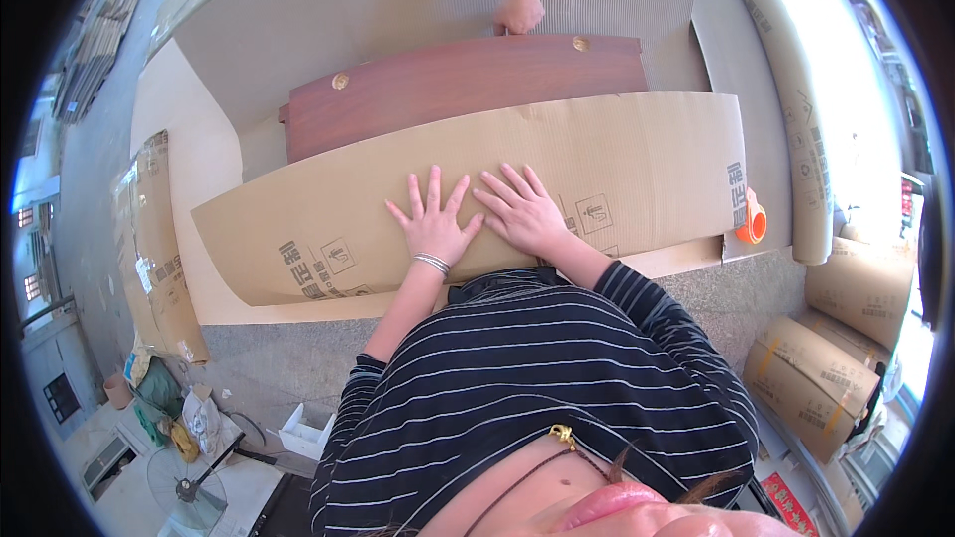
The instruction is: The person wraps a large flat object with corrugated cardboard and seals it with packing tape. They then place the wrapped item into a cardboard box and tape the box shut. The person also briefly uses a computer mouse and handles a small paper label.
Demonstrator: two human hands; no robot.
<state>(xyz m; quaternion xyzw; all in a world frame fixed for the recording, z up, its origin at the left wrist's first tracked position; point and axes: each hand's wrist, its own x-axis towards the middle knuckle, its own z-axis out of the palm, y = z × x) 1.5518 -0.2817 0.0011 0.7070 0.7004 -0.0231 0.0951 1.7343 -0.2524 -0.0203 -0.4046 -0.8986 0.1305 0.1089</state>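
Both hands lie palm down on a printed flap of corrugated cardboard (627,142) that spans the work surface before me. My left hand (435,220) has its fingers spread and holds nothing; a bangle circles that wrist. Just beside it, my right hand (522,210) also rests on the flap, fingers apart and empty. Beyond my fingertips, the flap covers the near part of a reddish-brown wooden panel (477,86). Two round gold-coloured fittings, a left one (340,81) and a right one (581,44), sit near its far edge.
Another person's hand (520,13) touches the panel's far edge. An orange tape dispenser (753,224) sits by the flap's right end. A long cardboard roll (802,127) borders the right side; wrapped cartons (809,380) stand below it. A taped cardboard package (157,261) lies left, a fan (186,490) lower left.
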